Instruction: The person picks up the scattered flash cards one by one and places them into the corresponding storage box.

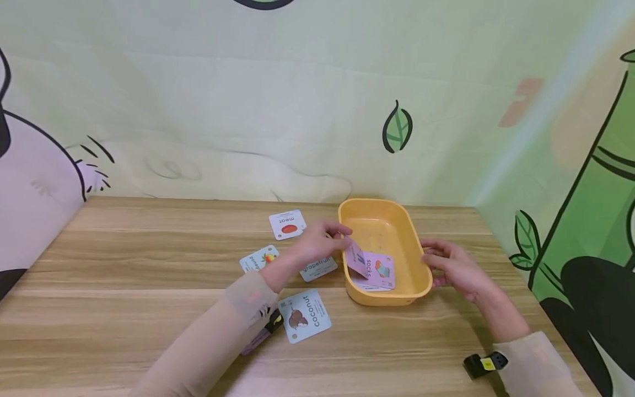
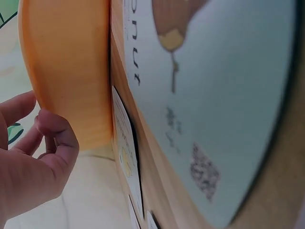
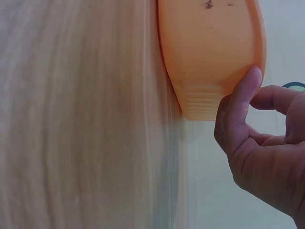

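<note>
A yellow tray [image 1: 414, 242] sits on the wooden table [image 1: 149, 259]. My left hand [image 1: 333, 238] reaches over its left rim. Just below the fingertips a pink card [image 1: 355, 258] leans on the inner wall, beside a pink "socks" card [image 1: 381, 270] lying in the tray. In the left wrist view my left hand [image 2: 45, 136] hangs loosely curled next to the tray [image 2: 66, 71] with nothing between its fingers. My right hand [image 1: 439, 263] is at the tray's right side. In the right wrist view its thumb [image 3: 245, 93] presses the tray's outer wall [image 3: 209, 47] and its fingers are loosely curled.
Several pale cards lie left of the tray: "meat" [image 1: 286, 224], "grapefruit" [image 1: 318, 268], "coconut" [image 1: 303, 316] and a fruit card [image 1: 259, 258]. A wall with a painted leaf [image 1: 397, 128] rises behind the table. The table's right edge runs close to my right forearm.
</note>
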Action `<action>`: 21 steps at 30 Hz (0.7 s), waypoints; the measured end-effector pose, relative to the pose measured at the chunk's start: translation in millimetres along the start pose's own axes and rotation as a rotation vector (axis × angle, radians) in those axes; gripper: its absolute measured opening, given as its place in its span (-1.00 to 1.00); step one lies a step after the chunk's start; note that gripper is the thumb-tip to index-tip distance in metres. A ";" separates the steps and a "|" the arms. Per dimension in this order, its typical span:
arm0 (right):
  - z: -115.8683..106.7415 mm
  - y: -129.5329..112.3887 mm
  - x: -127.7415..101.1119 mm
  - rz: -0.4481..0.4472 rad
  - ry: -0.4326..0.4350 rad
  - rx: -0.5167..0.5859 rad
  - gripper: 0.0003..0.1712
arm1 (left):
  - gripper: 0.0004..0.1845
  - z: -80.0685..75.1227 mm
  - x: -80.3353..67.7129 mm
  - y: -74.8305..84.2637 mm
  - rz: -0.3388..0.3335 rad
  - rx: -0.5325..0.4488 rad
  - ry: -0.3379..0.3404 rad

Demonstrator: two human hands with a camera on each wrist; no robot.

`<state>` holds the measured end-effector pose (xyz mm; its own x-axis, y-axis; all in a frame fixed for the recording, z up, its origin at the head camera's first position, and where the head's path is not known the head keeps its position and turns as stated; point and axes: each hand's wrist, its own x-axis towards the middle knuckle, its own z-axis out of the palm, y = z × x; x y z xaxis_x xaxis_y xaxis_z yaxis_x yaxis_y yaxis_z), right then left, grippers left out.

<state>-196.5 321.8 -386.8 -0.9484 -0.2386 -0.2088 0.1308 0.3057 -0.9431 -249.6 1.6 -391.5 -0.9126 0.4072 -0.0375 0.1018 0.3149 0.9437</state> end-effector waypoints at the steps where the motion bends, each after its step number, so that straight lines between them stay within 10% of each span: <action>1: 0.1 0.1 0.1 0.000 -0.001 0.001 -0.33 | -0.68 0.3 0.1 0.2 0.000 0.026 -0.005; 21: 0.8 0.5 0.0 -0.005 -0.001 0.006 -0.34 | -0.77 -14.7 -12.2 6.1 0.039 0.132 0.030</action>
<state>-196.2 321.2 -387.5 -0.9486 -0.2415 -0.2044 0.1276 0.2992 -0.9456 -243.6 -14.0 -380.4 -0.9180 0.3964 0.0105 0.1872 0.4100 0.8927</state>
